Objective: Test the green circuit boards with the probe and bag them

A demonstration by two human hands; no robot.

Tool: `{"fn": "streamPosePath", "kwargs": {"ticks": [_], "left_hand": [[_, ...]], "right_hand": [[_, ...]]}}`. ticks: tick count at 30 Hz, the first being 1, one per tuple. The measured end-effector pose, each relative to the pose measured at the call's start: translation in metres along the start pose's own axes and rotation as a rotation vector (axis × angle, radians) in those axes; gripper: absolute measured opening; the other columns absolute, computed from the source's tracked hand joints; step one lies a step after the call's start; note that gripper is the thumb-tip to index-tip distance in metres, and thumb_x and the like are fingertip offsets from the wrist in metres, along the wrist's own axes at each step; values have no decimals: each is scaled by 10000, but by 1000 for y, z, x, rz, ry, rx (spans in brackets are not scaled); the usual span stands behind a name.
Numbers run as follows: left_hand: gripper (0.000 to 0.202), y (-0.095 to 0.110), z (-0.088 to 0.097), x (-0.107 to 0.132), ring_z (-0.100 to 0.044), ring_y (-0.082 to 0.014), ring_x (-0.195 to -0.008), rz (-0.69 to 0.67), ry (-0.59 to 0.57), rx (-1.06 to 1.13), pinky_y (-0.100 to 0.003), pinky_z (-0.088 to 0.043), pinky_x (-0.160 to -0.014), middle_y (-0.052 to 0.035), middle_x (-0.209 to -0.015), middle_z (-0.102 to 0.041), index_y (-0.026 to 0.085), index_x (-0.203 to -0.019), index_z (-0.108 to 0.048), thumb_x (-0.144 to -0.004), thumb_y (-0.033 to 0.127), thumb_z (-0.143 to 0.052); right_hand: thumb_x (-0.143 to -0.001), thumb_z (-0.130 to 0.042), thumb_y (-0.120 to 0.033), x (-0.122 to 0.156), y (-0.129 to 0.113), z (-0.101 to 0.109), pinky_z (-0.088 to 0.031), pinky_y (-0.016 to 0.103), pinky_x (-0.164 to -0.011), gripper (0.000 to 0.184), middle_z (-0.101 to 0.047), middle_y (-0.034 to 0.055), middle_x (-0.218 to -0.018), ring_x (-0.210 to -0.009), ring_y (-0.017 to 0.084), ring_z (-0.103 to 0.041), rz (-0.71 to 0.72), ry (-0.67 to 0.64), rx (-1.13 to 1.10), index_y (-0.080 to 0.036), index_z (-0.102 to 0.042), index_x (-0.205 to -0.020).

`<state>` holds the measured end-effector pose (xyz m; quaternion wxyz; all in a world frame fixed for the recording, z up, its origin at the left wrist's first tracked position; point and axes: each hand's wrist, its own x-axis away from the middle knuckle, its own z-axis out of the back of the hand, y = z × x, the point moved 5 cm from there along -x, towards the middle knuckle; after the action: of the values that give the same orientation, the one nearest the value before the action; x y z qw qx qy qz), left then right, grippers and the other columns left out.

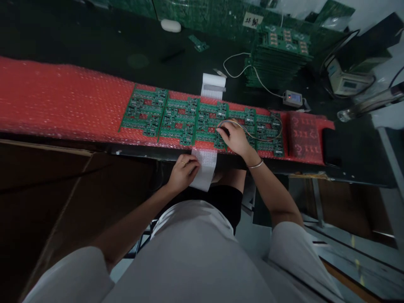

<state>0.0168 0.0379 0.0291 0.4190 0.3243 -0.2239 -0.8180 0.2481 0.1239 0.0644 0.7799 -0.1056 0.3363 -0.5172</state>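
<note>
My right hand [235, 136] is over the middle of a row of green circuit boards [178, 120], its fingers pinched around the end of a bundle of thin coloured wires [265, 139]. Those wires loop to the right across the boards; their tip is hidden by my fingers. At the table's front edge, my left hand [185, 169] is closed, with thumb and fingertips at the left edge of a white label strip [205, 168]. This strip hangs over the edge, and its far end shows behind the boards.
Red bubble wrap [63, 97] lies beneath the boards. To the right are a wrapped red pack [303, 134] and a black phone-like object [331, 147]. Behind stand a stack of boards [277, 59], a small meter [292, 98] on a white cable, and a white mouse-like object [171, 25].
</note>
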Motion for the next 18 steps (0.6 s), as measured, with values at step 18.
{"fn": "streamPosePath", "kwargs": {"ticks": [18], "left_hand": [[173,28,-15,-124,-565,-300,-1116,-19,-235,-75,-530,-469,-1054,-113,-1134,-648,182,-812,-746,-876,167,-586]], "right_hand": [[-1047,-455,-553,0,0,13,-544,468,-950,349,-743,68,-983,-957,246,-677,-53,144,-109,-268,-622,-933]]}}
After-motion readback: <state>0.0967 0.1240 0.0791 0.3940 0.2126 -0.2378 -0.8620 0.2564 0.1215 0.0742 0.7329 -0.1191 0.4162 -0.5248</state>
